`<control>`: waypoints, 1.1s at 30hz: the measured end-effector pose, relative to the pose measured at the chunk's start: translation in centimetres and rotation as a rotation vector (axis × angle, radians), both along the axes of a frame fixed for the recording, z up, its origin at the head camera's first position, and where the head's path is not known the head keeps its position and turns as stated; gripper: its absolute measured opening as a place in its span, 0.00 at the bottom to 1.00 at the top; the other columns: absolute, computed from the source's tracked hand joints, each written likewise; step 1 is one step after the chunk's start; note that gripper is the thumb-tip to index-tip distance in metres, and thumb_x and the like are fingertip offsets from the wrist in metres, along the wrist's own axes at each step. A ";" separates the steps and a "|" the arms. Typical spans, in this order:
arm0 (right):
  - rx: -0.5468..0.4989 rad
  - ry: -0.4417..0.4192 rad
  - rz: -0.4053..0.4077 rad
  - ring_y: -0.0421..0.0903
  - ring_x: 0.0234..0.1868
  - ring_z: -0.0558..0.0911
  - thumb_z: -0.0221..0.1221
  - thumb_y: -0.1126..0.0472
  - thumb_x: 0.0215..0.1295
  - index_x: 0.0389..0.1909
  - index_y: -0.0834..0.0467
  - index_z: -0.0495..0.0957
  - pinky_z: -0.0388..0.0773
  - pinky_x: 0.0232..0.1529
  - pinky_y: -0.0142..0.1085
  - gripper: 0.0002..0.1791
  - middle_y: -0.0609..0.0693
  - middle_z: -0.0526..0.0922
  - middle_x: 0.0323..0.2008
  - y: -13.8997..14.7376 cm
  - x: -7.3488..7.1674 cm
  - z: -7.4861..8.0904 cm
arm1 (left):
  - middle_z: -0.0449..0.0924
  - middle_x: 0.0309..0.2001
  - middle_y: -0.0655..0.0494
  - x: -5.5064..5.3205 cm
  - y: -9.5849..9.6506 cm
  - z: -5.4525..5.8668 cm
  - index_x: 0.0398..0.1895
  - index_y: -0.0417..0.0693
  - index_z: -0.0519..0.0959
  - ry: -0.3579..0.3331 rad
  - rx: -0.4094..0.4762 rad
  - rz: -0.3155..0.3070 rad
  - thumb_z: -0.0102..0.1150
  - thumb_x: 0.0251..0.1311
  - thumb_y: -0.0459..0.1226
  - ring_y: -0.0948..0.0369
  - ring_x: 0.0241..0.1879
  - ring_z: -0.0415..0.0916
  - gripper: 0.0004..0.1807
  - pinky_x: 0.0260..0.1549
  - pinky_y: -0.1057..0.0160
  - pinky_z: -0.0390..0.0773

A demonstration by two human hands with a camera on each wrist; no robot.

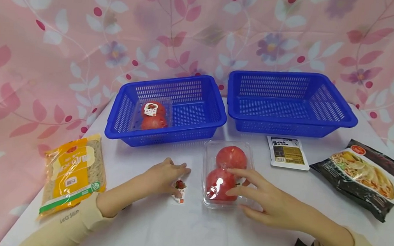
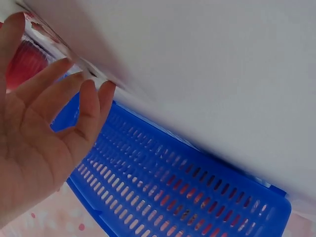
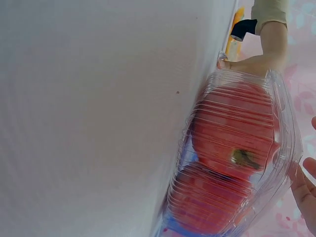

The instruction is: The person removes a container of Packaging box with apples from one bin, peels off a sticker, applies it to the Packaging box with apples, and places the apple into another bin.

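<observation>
A small white label point(image 1: 179, 191) with a red fruit picture lies on the white cloth. My left hand point(image 1: 165, 177) is over it, thumb on the label and fingers spread toward the box. To its right lies a clear plastic box point(image 1: 211, 147) holding two red tomatoes point(image 1: 232, 157). The fingers of my right hand point(image 1: 270, 201) rest on the lid at its right side. In the right wrist view, ridged plastic covers the tomatoes point(image 3: 232, 128), and a fingertip point(image 3: 298, 187) meets the box's edge. The left wrist view shows the left fingertips point(image 2: 111, 86) at the cloth.
Behind stand two blue baskets; the left basket point(image 1: 167, 138) contains another labelled box of tomatoes point(image 1: 154, 123), while the right basket point(image 1: 288, 127) is behind a flat white packet point(image 1: 288, 153). A yellow grain bag point(image 1: 73, 174) lies far left, a black noodle bag point(image 1: 368, 177) far right.
</observation>
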State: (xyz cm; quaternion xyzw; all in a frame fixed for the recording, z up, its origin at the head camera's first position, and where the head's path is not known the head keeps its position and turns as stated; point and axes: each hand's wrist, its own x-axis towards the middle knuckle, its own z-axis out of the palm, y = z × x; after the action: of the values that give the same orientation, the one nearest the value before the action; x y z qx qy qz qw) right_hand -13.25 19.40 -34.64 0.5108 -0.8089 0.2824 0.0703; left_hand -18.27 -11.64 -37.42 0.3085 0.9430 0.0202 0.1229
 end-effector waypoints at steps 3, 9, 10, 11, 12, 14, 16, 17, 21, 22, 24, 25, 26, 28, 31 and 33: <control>-0.003 -0.002 0.004 0.49 0.61 0.65 0.62 0.61 0.55 0.50 0.45 0.74 0.71 0.51 0.46 0.21 0.53 0.60 0.64 0.0 0.0 -0.1 | 0.78 0.49 0.53 0.3 0.3 0.0 0.53 0.52 0.76 0.056 -0.020 0.021 0.70 0.36 0.53 0.51 0.35 0.72 0.36 0.29 0.56 0.75; -0.032 0.040 0.014 0.50 0.59 0.66 0.62 0.60 0.55 0.50 0.46 0.74 0.72 0.51 0.44 0.20 0.55 0.62 0.63 0.1 0.0 -0.1 | 0.80 0.33 0.61 0.9 0.5 -0.3 0.43 0.50 0.80 0.093 0.080 0.049 0.73 0.37 0.45 0.55 0.30 0.76 0.25 0.27 0.57 0.77; -0.028 0.032 0.013 0.50 0.60 0.66 0.62 0.60 0.56 0.50 0.46 0.74 0.72 0.52 0.43 0.19 0.55 0.61 0.63 0.1 0.0 -0.1 | 0.80 0.32 0.61 0.9 0.5 -0.3 0.41 0.50 0.80 0.087 0.118 0.042 0.73 0.38 0.43 0.57 0.30 0.76 0.22 0.29 0.58 0.77; -0.023 0.023 0.012 0.50 0.60 0.65 0.62 0.60 0.56 0.50 0.46 0.74 0.71 0.52 0.43 0.19 0.54 0.61 0.63 0.1 0.0 0.0 | 0.80 0.31 0.61 0.9 0.5 -0.4 0.39 0.49 0.80 0.080 0.160 0.031 0.73 0.39 0.40 0.59 0.30 0.76 0.20 0.30 0.59 0.77; -0.019 0.016 0.011 0.49 0.60 0.65 0.61 0.59 0.57 0.50 0.46 0.73 0.71 0.53 0.44 0.19 0.54 0.60 0.64 0.1 0.0 0.0 | 0.80 0.29 0.61 0.9 0.4 -0.5 0.37 0.48 0.80 0.075 0.204 0.015 0.72 0.40 0.38 0.60 0.30 0.76 0.18 0.31 0.60 0.77; -0.006 -0.007 0.006 0.49 0.61 0.64 0.61 0.59 0.57 0.51 0.46 0.73 0.70 0.53 0.44 0.19 0.53 0.59 0.64 0.2 0.1 0.0 | 0.80 0.30 0.58 0.9 0.4 -0.6 0.35 0.45 0.80 0.072 0.277 -0.022 0.71 0.41 0.33 0.61 0.31 0.76 0.15 0.33 0.62 0.77; -0.001 -0.017 0.004 0.49 0.61 0.64 0.60 0.59 0.58 0.51 0.46 0.73 0.70 0.53 0.45 0.19 0.53 0.59 0.64 0.2 0.1 0.0 | 0.80 0.31 0.55 0.9 0.3 -0.7 0.35 0.43 0.80 0.079 0.335 -0.064 0.71 0.41 0.30 0.60 0.32 0.76 0.15 0.34 0.63 0.77; -0.002 -0.016 0.004 0.49 0.61 0.64 0.60 0.59 0.58 0.51 0.46 0.73 0.70 0.53 0.45 0.18 0.53 0.59 0.64 0.1 0.1 0.0 | 0.80 0.33 0.53 0.9 0.3 -0.7 0.35 0.41 0.80 0.080 0.359 -0.079 0.70 0.41 0.29 0.59 0.34 0.77 0.15 0.35 0.63 0.78; -0.007 -0.016 0.008 0.50 0.61 0.65 0.59 0.58 0.59 0.51 0.46 0.73 0.70 0.53 0.46 0.17 0.54 0.59 0.64 0.1 0.2 0.0 | 0.80 0.38 0.51 0.9 0.4 -0.1 0.37 0.41 0.80 0.063 0.408 -0.072 0.68 0.43 0.28 0.57 0.40 0.77 0.14 0.39 0.63 0.77; -0.006 -0.019 0.007 0.50 0.61 0.65 0.59 0.58 0.59 0.51 0.46 0.73 0.70 0.53 0.45 0.17 0.53 0.59 0.64 0.1 0.2 0.0 | 0.80 0.39 0.52 0.9 0.4 0.1 0.37 0.41 0.80 0.055 0.418 -0.058 0.68 0.44 0.28 0.58 0.41 0.77 0.14 0.40 0.63 0.77; -0.013 -0.014 0.009 0.50 0.61 0.65 0.60 0.59 0.58 0.51 0.46 0.73 0.70 0.53 0.44 0.18 0.53 0.59 0.64 0.1 0.2 0.0 | 0.80 0.39 0.53 0.9 0.4 0.6 0.37 0.43 0.80 0.039 0.444 -0.025 0.67 0.47 0.29 0.59 0.40 0.77 0.12 0.38 0.65 0.77; -0.020 -0.007 0.010 0.50 0.61 0.65 0.61 0.59 0.58 0.51 0.46 0.73 0.70 0.54 0.43 0.19 0.54 0.60 0.64 0.1 0.2 0.0 | 0.80 0.39 0.54 0.9 0.4 0.8 0.37 0.43 0.80 0.035 0.461 -0.013 0.66 0.48 0.29 0.60 0.39 0.76 0.12 0.37 0.66 0.77; -0.028 0.003 0.013 0.50 0.60 0.65 0.61 0.60 0.57 0.51 0.46 0.73 0.70 0.54 0.43 0.20 0.54 0.60 0.64 0.1 0.2 0.1 | 0.80 0.39 0.54 0.9 0.3 1.1 0.37 0.44 0.81 0.037 0.479 -0.009 0.66 0.48 0.29 0.61 0.38 0.76 0.11 0.35 0.68 0.77; -0.043 0.023 0.017 0.50 0.60 0.66 0.62 0.61 0.55 0.51 0.44 0.73 0.70 0.54 0.41 0.22 0.55 0.61 0.63 0.0 0.1 0.1 | 0.80 0.38 0.54 1.0 0.2 1.6 0.38 0.44 0.81 0.046 0.520 -0.010 0.65 0.49 0.29 0.61 0.37 0.76 0.11 0.32 0.71 0.77; -0.054 0.040 0.018 0.50 0.60 0.66 0.63 0.62 0.53 0.51 0.43 0.72 0.71 0.52 0.43 0.24 0.55 0.62 0.63 -0.1 0.1 0.3 | 0.81 0.38 0.53 1.1 0.1 2.3 0.40 0.42 0.81 0.070 0.585 -0.025 0.65 0.49 0.29 0.61 0.35 0.77 0.12 0.30 0.72 0.76; -0.047 0.031 0.006 0.49 0.60 0.66 0.63 0.62 0.54 0.51 0.43 0.73 0.72 0.51 0.45 0.23 0.53 0.62 0.63 -0.2 0.1 0.4 | 0.81 0.39 0.53 1.3 0.2 2.9 0.41 0.42 0.80 0.097 0.627 -0.034 0.66 0.49 0.30 0.61 0.33 0.78 0.14 0.30 0.73 0.76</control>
State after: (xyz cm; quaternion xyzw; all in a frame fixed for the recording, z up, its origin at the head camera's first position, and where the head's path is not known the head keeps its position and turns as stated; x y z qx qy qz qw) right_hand -13.13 19.19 -34.23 0.5156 -0.7995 0.2935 0.0938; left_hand -17.00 -11.48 -34.55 0.3475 0.8903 0.2933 -0.0228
